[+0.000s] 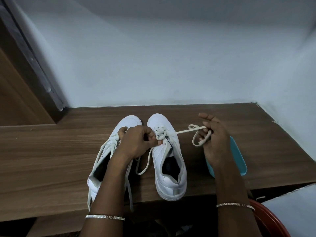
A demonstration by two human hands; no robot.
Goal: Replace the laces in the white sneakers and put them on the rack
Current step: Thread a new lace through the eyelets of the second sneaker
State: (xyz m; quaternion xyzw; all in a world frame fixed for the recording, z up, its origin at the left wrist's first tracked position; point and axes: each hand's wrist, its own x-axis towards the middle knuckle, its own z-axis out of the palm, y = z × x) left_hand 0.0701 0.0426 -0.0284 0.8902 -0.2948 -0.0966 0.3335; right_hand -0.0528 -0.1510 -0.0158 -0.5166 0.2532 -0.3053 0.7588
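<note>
1. Head view: a brown wooden table (51,159) meets a pale wall (153,57) at twelve o'clock, with a wooden door (17,100) at ten.
2. Mid-table, toes to the wall, sit the left sneaker (131,121) and right sneaker (171,183).
3. The left hand (136,142) pinches the lace (183,131) at the right sneaker's front eyelets. The right hand (213,142), at three o'clock, curls round a loop of it, and the strand is taut.
4. A teal box (239,159) sits at four o'clock, contents hidden, and a red tub (273,223) at five.
5. The insole mark is too dark to read.
</note>
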